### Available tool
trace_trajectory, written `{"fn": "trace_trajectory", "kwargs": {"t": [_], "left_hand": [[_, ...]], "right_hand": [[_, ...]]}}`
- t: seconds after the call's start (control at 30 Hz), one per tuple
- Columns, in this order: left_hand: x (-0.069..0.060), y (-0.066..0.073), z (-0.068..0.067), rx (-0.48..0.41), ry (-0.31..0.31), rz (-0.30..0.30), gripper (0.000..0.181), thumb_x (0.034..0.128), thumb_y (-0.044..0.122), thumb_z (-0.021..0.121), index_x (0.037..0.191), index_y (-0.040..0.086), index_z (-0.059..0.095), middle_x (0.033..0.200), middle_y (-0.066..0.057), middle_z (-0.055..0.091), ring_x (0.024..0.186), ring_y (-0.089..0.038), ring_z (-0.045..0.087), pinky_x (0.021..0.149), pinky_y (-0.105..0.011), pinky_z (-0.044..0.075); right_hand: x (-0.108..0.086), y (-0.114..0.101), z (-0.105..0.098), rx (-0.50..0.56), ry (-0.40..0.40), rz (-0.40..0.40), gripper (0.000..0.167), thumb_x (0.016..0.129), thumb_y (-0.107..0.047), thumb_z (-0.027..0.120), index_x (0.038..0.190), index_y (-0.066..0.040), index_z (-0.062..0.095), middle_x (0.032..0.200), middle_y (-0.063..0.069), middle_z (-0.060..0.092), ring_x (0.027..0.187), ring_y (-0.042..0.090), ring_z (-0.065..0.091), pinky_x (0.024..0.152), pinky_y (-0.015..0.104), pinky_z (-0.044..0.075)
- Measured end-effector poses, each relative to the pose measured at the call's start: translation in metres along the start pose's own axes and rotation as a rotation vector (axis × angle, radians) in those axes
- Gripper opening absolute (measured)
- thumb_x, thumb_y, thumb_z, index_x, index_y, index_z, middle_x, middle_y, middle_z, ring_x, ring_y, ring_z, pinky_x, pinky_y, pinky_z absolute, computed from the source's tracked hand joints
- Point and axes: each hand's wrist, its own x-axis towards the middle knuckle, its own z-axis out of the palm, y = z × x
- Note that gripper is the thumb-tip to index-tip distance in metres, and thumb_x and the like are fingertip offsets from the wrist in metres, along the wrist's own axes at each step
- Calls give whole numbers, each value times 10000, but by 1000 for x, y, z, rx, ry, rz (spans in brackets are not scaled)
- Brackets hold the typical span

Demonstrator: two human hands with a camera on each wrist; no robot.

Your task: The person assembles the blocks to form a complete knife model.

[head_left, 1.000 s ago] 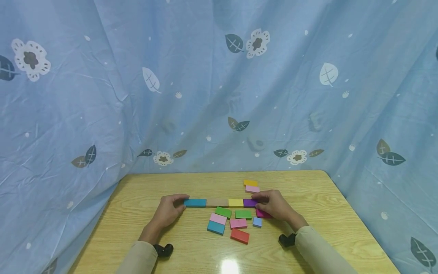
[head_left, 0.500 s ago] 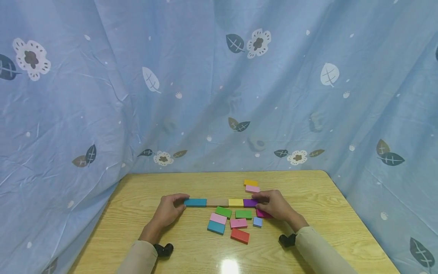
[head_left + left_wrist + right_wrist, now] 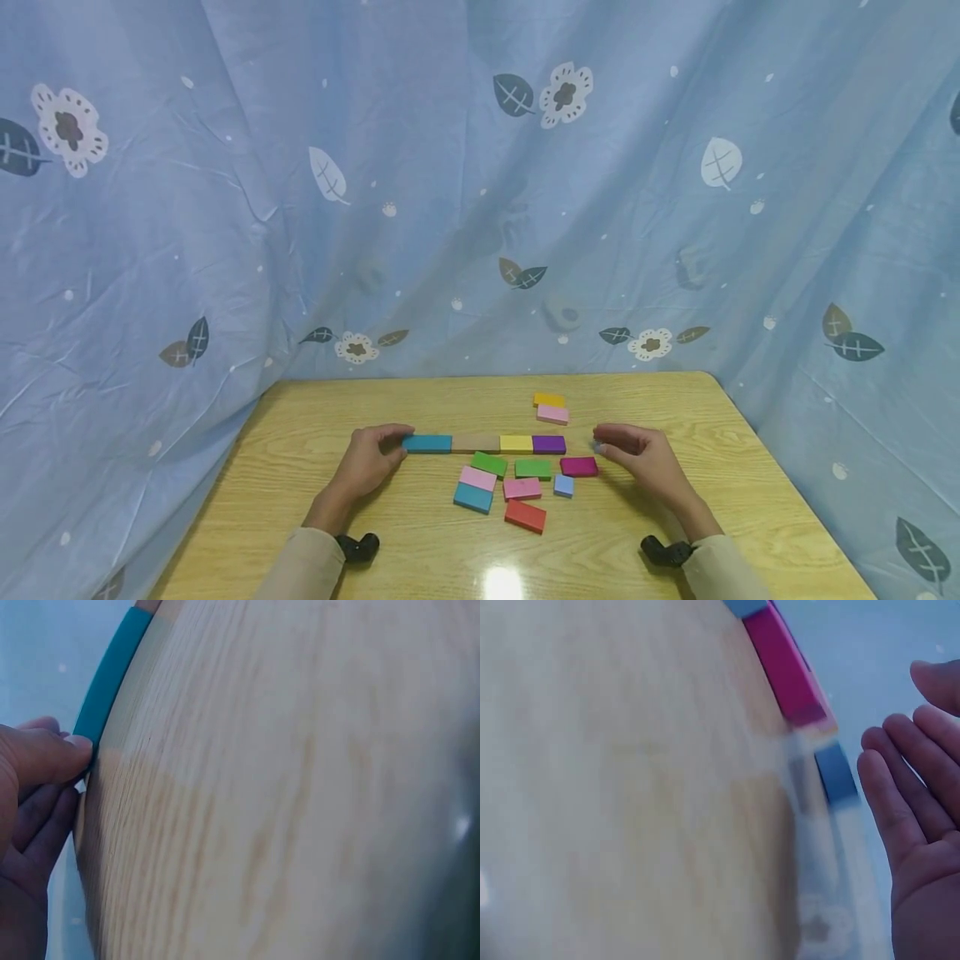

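Observation:
The left hand (image 3: 367,461) grips the left end of a blue block (image 3: 429,444), thumb in front and fingers behind; the left wrist view shows the thumb on that block (image 3: 112,679). Right of it, a wooden block (image 3: 476,444), a yellow block (image 3: 516,444) and a purple block (image 3: 549,444) lie end to end in a row. Beyond the purple block, across a gap, is the right hand (image 3: 648,458), thumb and fingers parted. A small blue block (image 3: 597,447) shows by its fingertips; in the right wrist view this block (image 3: 836,776) lies beside the extended fingers.
In front of the row lie a magenta block (image 3: 579,467), a light blue block (image 3: 564,486), a red block (image 3: 526,516) and several green, pink and blue blocks. Behind it are an orange block (image 3: 550,400) and a pink block (image 3: 552,414). A patterned curtain (image 3: 450,208) hangs behind the table (image 3: 337,408).
My right hand has moved right, away from the purple block, uncovering that block's right end and the magenta block. The small blue block now shows by its fingertips. My left hand has stayed put.

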Motion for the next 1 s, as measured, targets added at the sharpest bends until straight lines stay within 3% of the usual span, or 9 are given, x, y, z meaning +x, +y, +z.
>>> {"fn": "trace_trajectory", "kwargs": {"t": [0.33, 0.57, 0.8, 1.0], "left_hand": [[-1, 0, -1, 5, 7, -1, 386, 933, -41, 800, 1290, 105, 808, 1330, -76, 790, 1356, -360, 687, 1170, -572, 545], [-1, -1, 1, -11, 11, -10, 390, 918, -58, 816, 1273, 103, 815, 1310, -69, 797, 1341, -345, 699, 1161, -547, 557], [1, -1, 2, -24, 2, -11, 391, 931, -43, 811, 1295, 100, 806, 1335, -66, 787, 1367, -329, 685, 1179, -531, 544], [0, 0, 2, -19, 6, -5, 387, 936, -36, 807, 1298, 102, 806, 1329, -67, 789, 1362, -337, 687, 1174, -538, 548]], "right_hand": [[-17, 13, -14, 79, -80, 24, 427, 1008, -131, 800, 1382, 53, 709, 1338, 249, 754, 1160, 138, 787, 956, 234, 648], [-11, 12, -5, 46, -134, -27, 454, 985, -106, 821, 1377, 88, 700, 1331, 269, 750, 1160, 85, 777, 963, 197, 629], [-4, 8, 4, -19, -176, -60, 454, 962, -113, 848, 1367, 51, 724, 1334, 226, 764, 1206, 161, 774, 1004, 205, 616], [-2, 9, 8, -105, -145, -93, 383, 921, -61, 869, 1286, 14, 779, 1243, 161, 810, 1129, 117, 788, 970, 196, 626]]}}
